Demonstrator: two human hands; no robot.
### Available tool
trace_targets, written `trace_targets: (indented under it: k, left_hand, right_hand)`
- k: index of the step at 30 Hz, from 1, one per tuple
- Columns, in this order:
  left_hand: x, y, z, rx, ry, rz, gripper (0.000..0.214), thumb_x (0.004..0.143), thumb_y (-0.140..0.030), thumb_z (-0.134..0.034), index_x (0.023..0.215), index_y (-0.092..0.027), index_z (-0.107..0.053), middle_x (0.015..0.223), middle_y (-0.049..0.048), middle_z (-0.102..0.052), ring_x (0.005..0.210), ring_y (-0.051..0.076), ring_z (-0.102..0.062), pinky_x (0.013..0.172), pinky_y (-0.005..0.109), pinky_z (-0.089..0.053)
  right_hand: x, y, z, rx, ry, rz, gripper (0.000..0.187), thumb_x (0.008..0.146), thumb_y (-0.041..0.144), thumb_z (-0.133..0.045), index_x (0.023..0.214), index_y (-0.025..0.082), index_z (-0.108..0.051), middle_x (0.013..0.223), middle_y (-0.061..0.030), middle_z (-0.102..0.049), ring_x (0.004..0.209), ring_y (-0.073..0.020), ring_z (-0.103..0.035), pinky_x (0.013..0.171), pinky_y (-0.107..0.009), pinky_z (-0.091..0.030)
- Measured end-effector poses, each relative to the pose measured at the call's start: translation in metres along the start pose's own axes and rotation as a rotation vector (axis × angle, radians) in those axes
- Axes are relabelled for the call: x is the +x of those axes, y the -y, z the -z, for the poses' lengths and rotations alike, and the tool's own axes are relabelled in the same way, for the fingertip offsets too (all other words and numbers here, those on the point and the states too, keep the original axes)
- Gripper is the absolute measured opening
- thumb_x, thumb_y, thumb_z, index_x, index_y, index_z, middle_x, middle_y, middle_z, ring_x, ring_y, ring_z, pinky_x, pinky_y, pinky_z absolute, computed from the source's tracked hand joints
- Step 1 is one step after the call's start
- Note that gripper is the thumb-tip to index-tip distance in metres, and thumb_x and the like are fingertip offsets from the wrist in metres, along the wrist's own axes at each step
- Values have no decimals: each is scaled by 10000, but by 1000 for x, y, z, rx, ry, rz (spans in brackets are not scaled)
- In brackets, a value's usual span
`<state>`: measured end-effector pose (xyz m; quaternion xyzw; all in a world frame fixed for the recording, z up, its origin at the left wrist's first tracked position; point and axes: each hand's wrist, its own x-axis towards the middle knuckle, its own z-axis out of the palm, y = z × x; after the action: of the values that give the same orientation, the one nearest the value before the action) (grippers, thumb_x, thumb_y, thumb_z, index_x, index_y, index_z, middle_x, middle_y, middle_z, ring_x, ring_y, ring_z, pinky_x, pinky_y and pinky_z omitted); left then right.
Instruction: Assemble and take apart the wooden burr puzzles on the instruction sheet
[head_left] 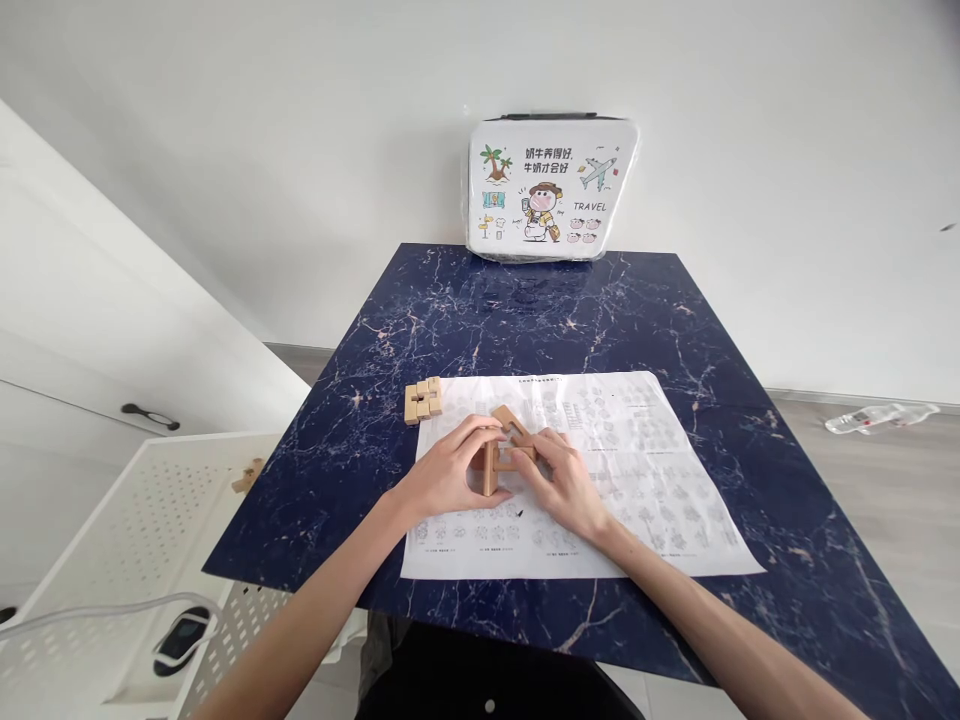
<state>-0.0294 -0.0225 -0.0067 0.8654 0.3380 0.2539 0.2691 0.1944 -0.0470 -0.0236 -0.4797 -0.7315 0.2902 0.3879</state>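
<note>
Notched wooden puzzle pieces [490, 470] lie between my hands over a printed instruction sheet [630, 480]. My left hand [454, 470] grips an upright wooden piece, with its thumb at the lower end and fingers at the upper end. My right hand [562, 482] pinches a crosswise wooden piece that meets the upright one. Another notched piece slants beyond them near the fingertips; I cannot tell whether it is joined. A small block cluster of pale wood [424, 400] sits at the sheet's upper left corner.
The dark blue marbled table [525, 310] carries the sheet. A white case with cartoon prints [551, 190] leans on the wall at the back. To the left stands a white perforated cart [150, 520] holding a dark device with a cable. A clear plastic bottle [877, 418] lies on the floor at right.
</note>
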Motion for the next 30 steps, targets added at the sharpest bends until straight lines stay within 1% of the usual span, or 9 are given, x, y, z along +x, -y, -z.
trace_targets:
  k: [4,6,11,17,19,25,30]
  left_hand:
    - [0,0,1,20,-63,-4,695,831,-463,-892,1384,-269,-519,1373,127,-596,1280,346,-659,1066,511,-600]
    - [0,0,1,21,-75,1,696,817,-446,-904,1370,-266,-521,1362,126,-597,1266,345,-665,1056,510,-603]
    - [1,0,0,9,-78,-17,716,815,-446,-906,1382,-274,-505,1371,126,-587,1268,347,-661,1057,520,-599]
    - [1,0,2,-27,-50,-53,668,849,-432,-875,1390,-290,-509,1419,124,-566,1325,348,-634,1088,524,-584]
    - [1,0,2,-36,-46,-49,670,840,-425,-881,1384,-291,-514,1422,123,-564,1331,349,-629,1092,528,-582]
    - [2,-1,0,-30,-113,-39,733,786,-467,-919,1375,-280,-525,1362,120,-593,1263,349,-660,1082,551,-583]
    - [2,-2,2,-60,-79,-56,683,787,-418,-916,1346,-284,-547,1381,118,-587,1292,346,-648,1101,543,-575]
  right_hand:
    - [0,0,2,29,-7,-18,336,1094,451,-486,851,272,-635,815,-45,-681,802,-269,-612,825,-473,-495]
    - [-1,0,3,45,-8,-22,342,1095,452,-491,842,269,-629,854,-53,-696,818,-267,-611,817,-459,-496]
    - [-3,3,5,73,-27,-41,412,1099,495,-483,773,259,-572,764,-32,-626,794,-254,-556,782,-424,-470]
    - [-3,5,9,109,-21,-70,389,1094,462,-489,771,250,-537,767,-18,-585,819,-248,-532,783,-398,-429]
    - [-3,5,10,117,-19,-77,393,1092,450,-482,754,249,-505,749,-12,-562,802,-243,-523,769,-389,-418]
    - [-3,6,9,133,-29,-71,383,1073,442,-477,741,251,-478,745,-9,-541,792,-237,-505,768,-381,-403]
    - [-1,4,14,144,-20,-95,405,1066,454,-468,715,251,-454,711,4,-494,742,-221,-482,720,-360,-384]
